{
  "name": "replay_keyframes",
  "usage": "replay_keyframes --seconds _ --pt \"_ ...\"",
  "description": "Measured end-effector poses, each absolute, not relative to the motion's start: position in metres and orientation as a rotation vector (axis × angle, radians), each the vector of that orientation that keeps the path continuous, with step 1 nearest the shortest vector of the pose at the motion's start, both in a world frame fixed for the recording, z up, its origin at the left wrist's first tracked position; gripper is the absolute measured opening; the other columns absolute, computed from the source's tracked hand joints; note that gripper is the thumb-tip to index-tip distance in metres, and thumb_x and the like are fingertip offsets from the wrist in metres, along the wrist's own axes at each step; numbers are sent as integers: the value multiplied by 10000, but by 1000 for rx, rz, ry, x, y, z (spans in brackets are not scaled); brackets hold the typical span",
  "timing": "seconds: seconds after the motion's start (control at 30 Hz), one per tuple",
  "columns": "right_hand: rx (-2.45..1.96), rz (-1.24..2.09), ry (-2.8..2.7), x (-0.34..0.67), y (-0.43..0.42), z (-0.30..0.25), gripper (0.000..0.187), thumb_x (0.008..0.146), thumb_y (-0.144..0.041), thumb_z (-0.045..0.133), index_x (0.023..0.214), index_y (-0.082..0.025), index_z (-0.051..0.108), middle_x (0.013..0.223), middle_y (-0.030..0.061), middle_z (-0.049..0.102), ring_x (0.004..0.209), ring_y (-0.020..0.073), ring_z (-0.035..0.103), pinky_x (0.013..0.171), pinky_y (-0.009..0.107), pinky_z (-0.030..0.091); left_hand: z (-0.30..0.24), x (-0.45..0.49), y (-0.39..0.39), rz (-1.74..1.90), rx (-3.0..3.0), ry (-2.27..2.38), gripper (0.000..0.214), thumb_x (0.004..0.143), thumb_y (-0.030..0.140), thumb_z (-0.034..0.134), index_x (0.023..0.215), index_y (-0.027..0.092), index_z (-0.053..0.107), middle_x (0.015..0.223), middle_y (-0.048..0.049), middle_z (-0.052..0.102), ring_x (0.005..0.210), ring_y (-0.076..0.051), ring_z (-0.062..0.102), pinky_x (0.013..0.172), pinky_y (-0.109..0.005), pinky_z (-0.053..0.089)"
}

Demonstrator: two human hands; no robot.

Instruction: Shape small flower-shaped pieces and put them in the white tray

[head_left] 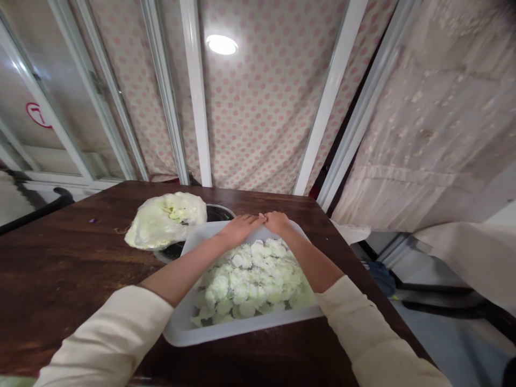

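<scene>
A translucent white plastic tub [217, 332] stands on the table in front of me, holding many white artificial flower heads [253, 279] with pale green undersides. Both forearms reach over it. My left hand [242, 228] and my right hand [276, 221] meet fingertip to fingertip at the tub's far rim. Their fingers are closed, the right ones more tightly curled. Whatever lies between the fingertips is hidden or too small to name. I cannot tell whether the hands touch the rim.
Behind the tub's left corner, a bulging clear plastic bag [165, 223] of pale yellow-green pieces rests on a dark round container [220, 213]. A small purple bit [93, 221] lies on the dark wooden table [52, 279]. Glass panels with a dotted curtain [258, 113] rise beyond the far edge.
</scene>
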State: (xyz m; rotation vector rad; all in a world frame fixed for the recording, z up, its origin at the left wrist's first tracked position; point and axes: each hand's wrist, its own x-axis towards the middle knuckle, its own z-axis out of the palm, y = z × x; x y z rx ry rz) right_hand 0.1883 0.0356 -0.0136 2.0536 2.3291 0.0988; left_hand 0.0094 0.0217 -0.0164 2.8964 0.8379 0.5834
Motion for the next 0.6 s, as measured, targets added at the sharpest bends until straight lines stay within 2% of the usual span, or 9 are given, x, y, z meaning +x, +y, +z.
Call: replay_keyframes --seconds 0.1,0.23,0.47,0.6 --pt "2081 130 2345 188 36 -15 613 941 -456 134 1041 -176 669 1020 149 667 975 262 620 791 363 458 -30 -3 28 624 2868 679 706 685 -16 366 1364 174 345 1385 -100 439 1268 -204 411 1054 -404 328" --pt "2086 135 2349 188 36 -16 603 946 -439 141 1045 -164 668 1011 167 664 961 262 624 787 371 457 -41 -6 42 824 2727 650 703 696 -28 332 1376 151 317 1392 -127 423 1267 -195 416 1053 -425 341" --pt "2090 121 2353 189 38 -16 558 947 -428 181 1064 -184 669 1023 162 663 979 268 616 805 374 448 -47 -3 50 855 2685 590 668 663 -59 329 1284 144 465 1327 -113 505 1224 -171 471 1048 -393 363" --pt "2098 128 2340 189 37 -19 594 949 -430 161 1034 -139 672 1003 184 660 957 281 619 790 379 446 -54 -3 53 833 2717 602 623 644 -67 332 1176 145 575 1335 -108 497 1246 -176 451 1063 -408 341"
